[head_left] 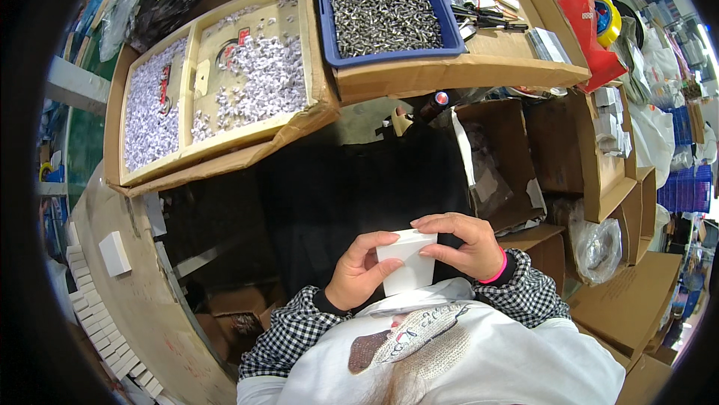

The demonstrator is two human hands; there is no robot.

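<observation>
Close to my body I hold a small white box (409,269) upright between both hands. My left hand (359,269) grips its left side, with the thumb across the front face and the fingers behind. On the upper right, my right hand (468,246) pinches the box near its top edge, thumb in front and fingers over the top. The sides behind my fingers are hidden, and I cannot tell whether the top is fully closed. Another white box (114,254) lies by itself on the cardboard-covered surface to my left.
Ahead are a wooden tray (191,116) of small white pieces and a blue bin (323,19) of small metal parts. A row of white boxes (101,315) lines the left edge. Cardboard cartons (629,300) stand at right, below a red bag (592,38) and yellow tape roll (608,23).
</observation>
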